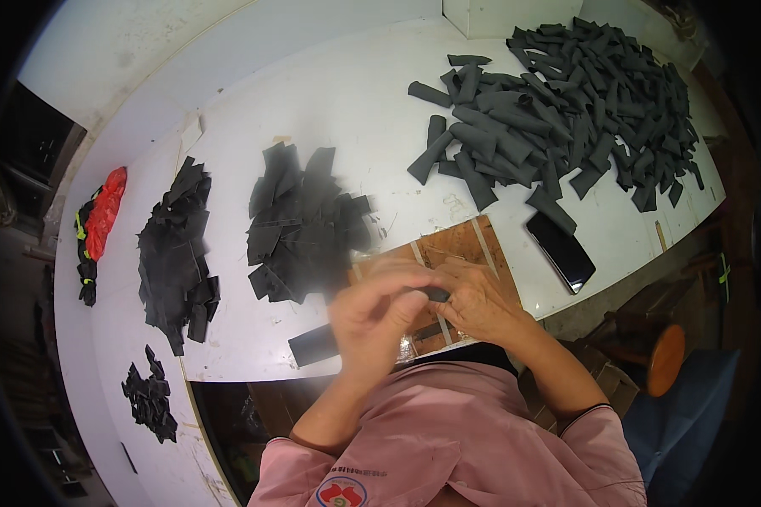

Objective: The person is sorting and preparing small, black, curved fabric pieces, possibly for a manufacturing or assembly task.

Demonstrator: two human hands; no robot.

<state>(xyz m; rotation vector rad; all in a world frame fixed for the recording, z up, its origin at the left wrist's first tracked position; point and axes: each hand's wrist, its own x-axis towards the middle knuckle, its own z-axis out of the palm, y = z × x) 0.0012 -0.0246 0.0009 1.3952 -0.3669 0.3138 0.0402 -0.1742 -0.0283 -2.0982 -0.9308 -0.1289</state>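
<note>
My left hand (374, 311) and my right hand (479, 297) meet over a brown wooden board (490, 239) at the table's near edge. Between their fingertips is a small dark grey piece (436, 294), mostly hidden by the fingers. Both hands are closed on it, the left one slightly blurred. Beside my left wrist lies a flat dark grey strip (313, 346). Just beyond my left hand rises a heap of flat dark pieces (300, 224). A smartphone (560, 252) rests right of the board, with the end of one dark grey tube (551, 209) over its top corner.
A large pile of dark grey tubes (558, 118) covers the far right of the white table (380, 93). Further left are another dark stack (176, 253), a small pile of dark scraps (150, 395) and a red plastic bag (106, 213). An orange round stool (666, 361) stands below right.
</note>
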